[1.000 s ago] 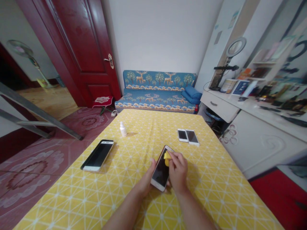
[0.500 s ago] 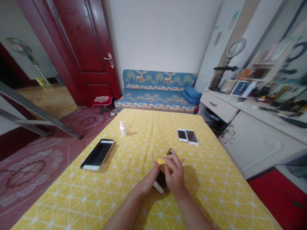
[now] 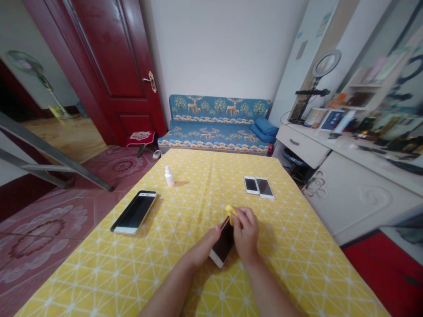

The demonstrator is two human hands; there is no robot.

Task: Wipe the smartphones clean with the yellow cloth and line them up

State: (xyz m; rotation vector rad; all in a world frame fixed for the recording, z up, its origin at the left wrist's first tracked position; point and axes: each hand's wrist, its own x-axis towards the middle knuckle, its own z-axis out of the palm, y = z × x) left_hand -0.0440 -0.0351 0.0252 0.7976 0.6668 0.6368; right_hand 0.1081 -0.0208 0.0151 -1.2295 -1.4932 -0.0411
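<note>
The left hand [image 3: 206, 242] held the phone [image 3: 224, 243] in a wrapped grip over the table [image 3: 291, 268], its screen turned up, while the right hand [image 3: 246, 233] closed a narrow grip on a yellow cloth [image 3: 230, 214] pressed at the phone's top end

Phone [image 3: 224, 243] top edge behind R hand [image 3: 246, 233], yellow cloth [image 3: 230, 214] partly covered, shelf items [image 3: 358, 99] too blurry
</note>
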